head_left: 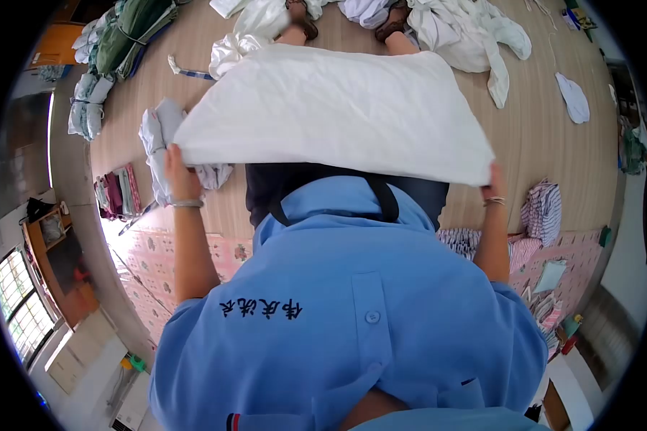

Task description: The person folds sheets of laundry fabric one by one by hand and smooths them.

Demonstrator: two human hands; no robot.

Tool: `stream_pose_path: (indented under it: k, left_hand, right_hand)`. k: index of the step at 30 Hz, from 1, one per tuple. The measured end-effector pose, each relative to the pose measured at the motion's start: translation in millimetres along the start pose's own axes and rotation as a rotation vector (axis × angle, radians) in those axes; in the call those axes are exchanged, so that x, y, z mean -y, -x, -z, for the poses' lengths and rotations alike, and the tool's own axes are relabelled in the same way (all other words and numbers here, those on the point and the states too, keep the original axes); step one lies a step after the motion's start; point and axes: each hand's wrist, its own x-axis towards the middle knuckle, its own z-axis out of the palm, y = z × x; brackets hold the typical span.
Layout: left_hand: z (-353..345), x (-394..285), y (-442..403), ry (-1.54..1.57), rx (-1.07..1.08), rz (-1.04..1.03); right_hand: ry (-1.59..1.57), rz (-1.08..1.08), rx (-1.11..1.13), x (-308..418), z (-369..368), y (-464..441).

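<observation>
A plain white cloth (331,108), broad and fairly smooth, stretches across in front of my body above my lower legs. Its near left corner is in my left hand (182,176), closed with the fingers partly behind the fabric. At the opposite near corner, my right hand (493,181) grips the edge, and its fingertips are mostly hidden. The near edge runs nearly straight between both hands. Whether it is a sheet or a pillowcase I cannot tell.
Rumpled white linens (460,36) lie around my feet. Tied bundles, including a green one (133,36), line the left. A white folded stack (158,147) sits beside my left hand. Striped cloth (541,212) lies right, a small white piece (573,97) farther off.
</observation>
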Motion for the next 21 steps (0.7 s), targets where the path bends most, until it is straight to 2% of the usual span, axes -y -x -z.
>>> stream_pose_path:
  k: [2, 4, 6, 7, 8, 9, 11, 13, 14, 15, 16, 17, 18, 19, 20, 21]
  left_hand:
    - [17.2, -13.3, 16.4, -0.165, 0.109, -0.136]
    - [-5.8, -30.3, 3.3, -0.160, 0.053, -0.169]
    - [39.4, -16.5, -52.2, -1.047, -0.048, -0.070]
    - [43.4, -12.7, -77.0, -0.872, -0.033, -0.095]
    - [41.2, -9.9, -80.8, -0.874, -0.037, -0.091]
    - [48.5, 8.6, -67.5, -0.825, -0.039, -0.043]
    - [44.9, 17.5, -50.5, -0.775, -0.027, 0.022]
    - [37.6, 15.1, -42.8, -0.707, -0.206, 0.224]
    - [35.0, 6.3, -37.9, -0.645, -0.095, 0.458]
    - [28.2, -4.6, -26.2, -0.575, 0.023, 0.688]
    - [17.4, -8.9, -14.5, -0.485, 0.187, 0.859]
    - [10.8, -8.0, -5.9, -0.297, 0.317, 1.036]
    - [-4.6, -10.9, 5.0, -0.119, 0.388, 1.141]
    - [-10.1, -4.6, 14.8, -0.100, 0.378, 1.131]
    - [-15.3, -0.5, 22.5, -0.080, 0.366, 1.118]
    - [-23.6, -5.4, 26.0, -0.070, 0.358, 1.117]
  right_hand:
    - [0.050, 0.111, -0.064, 1.4, 37.7, 23.3]
    - [0.121, 0.180, -0.083, 30.3, 31.3, 36.0]
    - [1.062, 0.170, -0.290, 33.2, 9.9, 24.1]
    - [0.939, 0.100, -0.263, 51.3, -8.6, 16.5]
    - [0.808, 0.031, -0.233, 53.3, -18.6, 12.5]
    - [0.809, 0.025, -0.232, 38.5, -11.6, 15.4]
    - [1.529, 0.080, -0.124, 30.5, -13.4, 17.2]
    - [1.608, 0.367, -0.248, 64.4, -63.8, -16.9]
    - [1.452, 0.573, -0.139, 95.8, -125.6, -23.3]
    - [1.345, 0.620, -0.058, 123.1, -202.2, -19.2]
    - [1.338, 0.756, 0.069, 132.8, -259.3, -28.1]
    - [1.281, 0.836, 0.250, 132.1, -308.6, -41.1]
    - [1.233, 0.895, 0.443, 127.7, -350.5, -55.2]
    - [1.276, 0.978, 0.616, 110.5, -378.2, -83.5]
    - [1.297, 0.817, 0.733, 98.5, -405.5, -99.2]
    - [1.406, 0.691, 0.743, 96.9, -432.6, -99.9]
